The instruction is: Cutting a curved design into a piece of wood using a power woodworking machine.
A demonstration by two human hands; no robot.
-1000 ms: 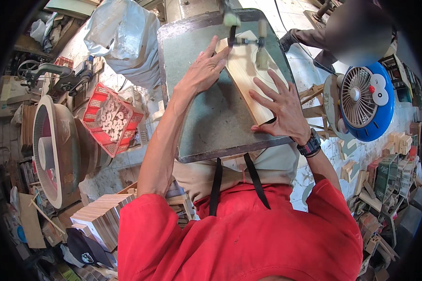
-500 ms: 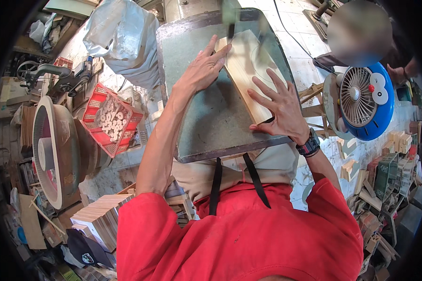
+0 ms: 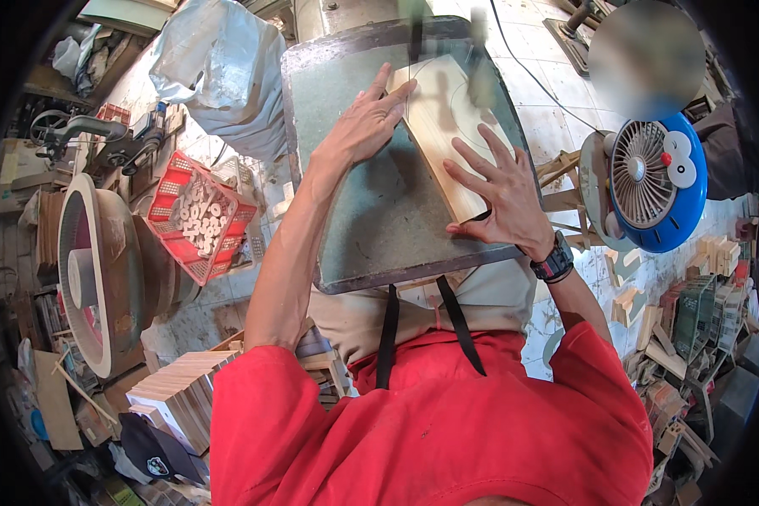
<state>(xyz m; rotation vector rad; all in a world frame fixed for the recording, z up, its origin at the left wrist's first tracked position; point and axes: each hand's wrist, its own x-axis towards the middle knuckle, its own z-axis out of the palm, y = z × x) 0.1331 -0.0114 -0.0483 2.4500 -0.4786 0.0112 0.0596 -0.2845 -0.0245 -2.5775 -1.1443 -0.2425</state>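
Note:
A pale wooden board [image 3: 434,139] with a curved line drawn on it lies slantwise on a dark metal machine table [image 3: 358,244]. My left hand [image 3: 371,118] rests at the board's far left edge, fingers stretched out, close to a thin upright blade [image 3: 409,76]. My right hand [image 3: 502,181] lies spread over the near right part of the board, its thumb at the near end. Both hands are open and press on the board without wrapping round it. Motion smears the machine part [image 3: 478,63] above the board's far end.
Left of the table stands a red plastic basket [image 3: 167,202] of small pale pieces, beside a large round drum [image 3: 101,274]. A blue fan [image 3: 683,202] is at the right, near another person's dark clothing [image 3: 728,152]. Wood blocks [image 3: 181,392] are stacked at lower left.
The board and my right hand have shifted very slightly left; my left hand stays in place. The blurred machine part looks different. The other person's hand at the right has gone from view.

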